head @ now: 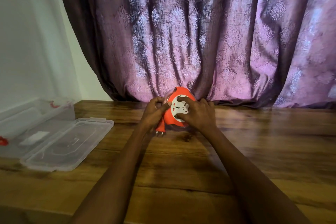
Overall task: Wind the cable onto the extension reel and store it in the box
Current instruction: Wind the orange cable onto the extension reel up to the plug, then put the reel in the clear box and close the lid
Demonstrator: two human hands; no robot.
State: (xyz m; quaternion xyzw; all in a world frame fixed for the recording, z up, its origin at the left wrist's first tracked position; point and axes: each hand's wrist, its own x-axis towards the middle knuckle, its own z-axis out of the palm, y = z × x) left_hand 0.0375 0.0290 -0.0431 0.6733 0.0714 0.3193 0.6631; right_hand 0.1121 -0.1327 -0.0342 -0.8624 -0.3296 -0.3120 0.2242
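A wooden table [181,160] with dark, shiny planks fills the lower half of the frame. Behind it, a purple curtain [200,32] with a pale flower pattern hangs in deep folds across the upper middle and right, and its hem lies on the far edge of the table. At the upper left there is a plain white wall [27,32].

The reel [179,109] is orange with a white socket face, and it is in the middle of the frame, just in front of the curtain hem. It is tilted so that its face looks toward the camera. The left hand [154,112] grips the left rim of the reel with curled fingers. The right hand [197,113] rests on the white face, with curled fingers pressing on it. An orange plug [160,130] hangs below the left hand, with its metal pins pointing down, close to the table.

At the left edge of the frame the clear box [36,112] stands open on the table, with red clips on it. Its clear lid [67,143] lies flat just beside it, nearer to the camera.
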